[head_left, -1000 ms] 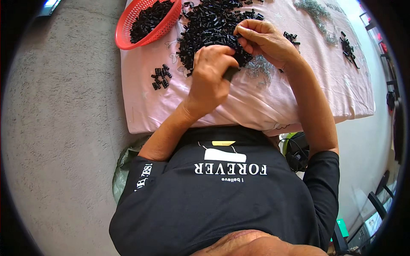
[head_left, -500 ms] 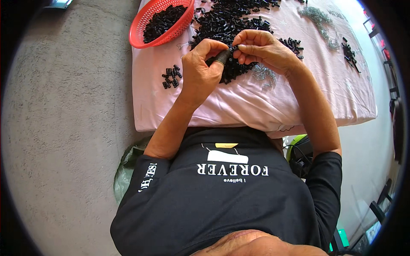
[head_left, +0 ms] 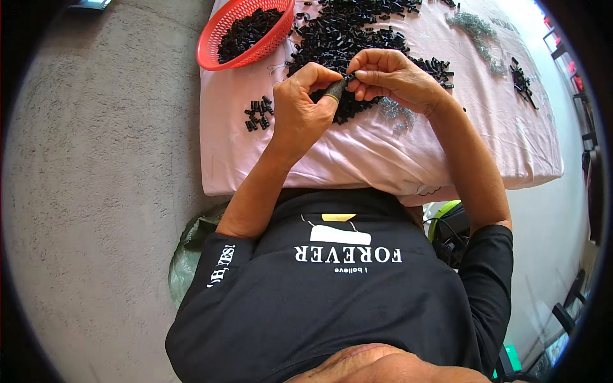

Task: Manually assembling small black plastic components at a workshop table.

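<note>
Over the pink-covered table, both hands meet at the fingertips in front of a heap of small black cylindrical plastic parts (head_left: pixel 348 39). My left hand (head_left: pixel 299 118) is closed in a pinch, with a dark cover with a yellowish edge on its thumb (head_left: pixel 334 91). Between the fingertips sits a small black part (head_left: pixel 350 76), mostly hidden. My right hand (head_left: pixel 402 82) pinches at that same part from the other side, thumb against forefinger. Just below the right hand lies a small pile of clear, shiny little pieces (head_left: pixel 396 113).
A red perforated basket (head_left: pixel 207 46) with more black parts stands at the far left table edge. Small black groups lie left (head_left: pixel 258 113) and far right (head_left: pixel 523 83). Clear pieces (head_left: pixel 476 32) spread at the back right. Pink cloth (head_left: pixel 255 169) covers the table.
The right fingertips have come closer to the left thumb and now meet it at the small black part. Both hands have shifted slightly; the view has moved a little.
</note>
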`<state>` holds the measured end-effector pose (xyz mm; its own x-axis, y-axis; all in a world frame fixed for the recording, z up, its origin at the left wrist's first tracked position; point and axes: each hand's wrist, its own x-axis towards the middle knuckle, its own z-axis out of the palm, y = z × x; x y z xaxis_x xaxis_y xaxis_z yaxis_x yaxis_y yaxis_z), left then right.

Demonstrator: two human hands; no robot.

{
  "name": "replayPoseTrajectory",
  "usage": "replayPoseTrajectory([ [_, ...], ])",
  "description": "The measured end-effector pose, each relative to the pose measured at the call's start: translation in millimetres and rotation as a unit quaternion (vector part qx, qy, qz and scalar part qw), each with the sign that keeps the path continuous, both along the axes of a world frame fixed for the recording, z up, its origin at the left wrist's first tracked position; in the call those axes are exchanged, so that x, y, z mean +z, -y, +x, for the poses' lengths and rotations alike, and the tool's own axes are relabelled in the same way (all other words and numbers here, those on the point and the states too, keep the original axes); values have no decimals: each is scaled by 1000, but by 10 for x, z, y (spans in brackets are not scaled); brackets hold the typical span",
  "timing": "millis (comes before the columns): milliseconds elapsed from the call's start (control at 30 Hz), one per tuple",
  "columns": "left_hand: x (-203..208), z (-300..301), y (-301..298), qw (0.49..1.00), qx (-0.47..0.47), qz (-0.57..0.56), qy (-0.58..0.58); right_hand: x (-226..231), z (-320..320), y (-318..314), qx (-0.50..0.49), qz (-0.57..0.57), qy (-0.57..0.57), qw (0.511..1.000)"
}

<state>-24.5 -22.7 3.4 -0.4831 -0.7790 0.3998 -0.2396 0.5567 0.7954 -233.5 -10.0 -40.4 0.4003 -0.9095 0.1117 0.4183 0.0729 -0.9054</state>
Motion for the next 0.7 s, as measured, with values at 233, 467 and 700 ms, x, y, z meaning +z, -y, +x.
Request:
replayPoseTrajectory([
  [233, 73, -11, -76, 998, 4, 30, 47, 10, 23, -17, 9, -19, -14, 1000],
  [467, 45, 8, -20, 999, -14, 24, 37, 52, 24, -36, 0, -22, -48, 999],
  [700, 114, 22, 54, 993, -83, 69, 40, 3, 3, -23, 35, -30, -32, 998],
])
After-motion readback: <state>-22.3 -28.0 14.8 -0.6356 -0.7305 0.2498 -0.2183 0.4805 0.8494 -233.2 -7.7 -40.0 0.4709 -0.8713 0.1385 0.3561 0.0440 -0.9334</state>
